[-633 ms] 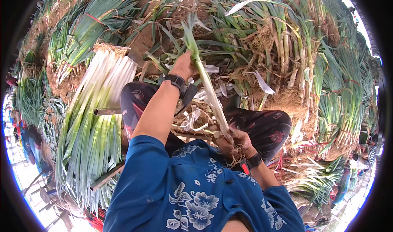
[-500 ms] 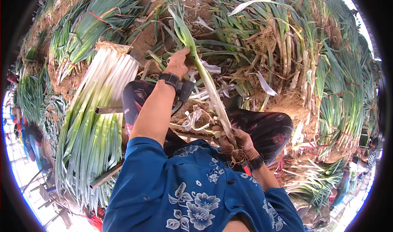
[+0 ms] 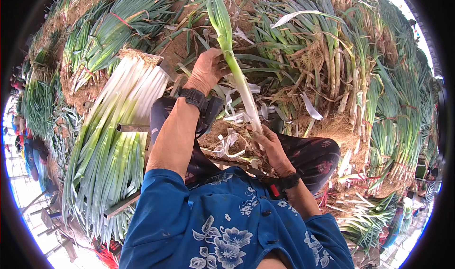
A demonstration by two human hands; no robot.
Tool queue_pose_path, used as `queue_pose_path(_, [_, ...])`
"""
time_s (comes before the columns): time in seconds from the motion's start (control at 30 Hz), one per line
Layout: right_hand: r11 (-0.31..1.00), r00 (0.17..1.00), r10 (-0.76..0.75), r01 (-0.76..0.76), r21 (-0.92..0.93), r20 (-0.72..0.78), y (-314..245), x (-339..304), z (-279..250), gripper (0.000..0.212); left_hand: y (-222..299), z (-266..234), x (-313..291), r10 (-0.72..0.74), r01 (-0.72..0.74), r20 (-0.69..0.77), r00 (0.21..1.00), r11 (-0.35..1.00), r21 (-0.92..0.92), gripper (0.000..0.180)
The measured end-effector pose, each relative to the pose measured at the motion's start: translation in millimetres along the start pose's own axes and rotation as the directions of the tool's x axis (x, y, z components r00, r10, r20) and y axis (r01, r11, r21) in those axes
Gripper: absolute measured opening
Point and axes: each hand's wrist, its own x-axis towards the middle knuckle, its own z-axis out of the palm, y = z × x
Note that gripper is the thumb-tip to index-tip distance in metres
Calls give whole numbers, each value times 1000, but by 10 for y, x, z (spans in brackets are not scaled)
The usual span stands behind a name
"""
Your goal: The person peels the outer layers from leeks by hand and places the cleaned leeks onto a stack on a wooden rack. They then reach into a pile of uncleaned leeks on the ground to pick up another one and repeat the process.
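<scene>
A long green onion (image 3: 242,86) slants up and away in front of me, with a pale peeled stem and green leaves at the far end. Near its lower, root end, my right hand (image 3: 272,150) is closed around the white stem. Higher up, where the stem turns green, my left hand (image 3: 207,71) has its fingers curled against the stalk; the stalk partly hides the fingertips. To my left, a neat stack of cleaned green onions (image 3: 113,112) lies with white ends away from me, resting on a metal frame (image 3: 122,205).
Torn pale peelings (image 3: 227,143) lie between my knees. Unpeeled green onions (image 3: 327,55) with dry roots are heaped ahead and to the right. A tied bundle (image 3: 121,27) lies at the far left, and more bundles (image 3: 393,131) stand along the right.
The green onion has moved up and away from my body, with my right hand rising along with it. Its lower stem looks whiter now. My left hand has shifted slightly down and left.
</scene>
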Motion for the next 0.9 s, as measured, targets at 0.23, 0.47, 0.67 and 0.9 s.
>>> queue_pose_path(0.23, [982,987,-121,103,-158,-108,194,42,61,25,22,24,45,60,-30,-145,988,980,198,18])
queue_pose_path(0.47, [964,967,-220,195,-179,-130,440,129,18,20,-58,108,-15,109,-55,-213,971,969,242,8])
queue_pose_path(0.67, [951,955,-232,183,-250,-183,459,118,-8,23,-216,172,-32,160,-141,-280,947,986,88,12])
queue_pose_path(0.9, [900,926,-343,275,-338,-159,404,67,0,18,-286,142,-150,227,-227,-96,969,974,10,11])
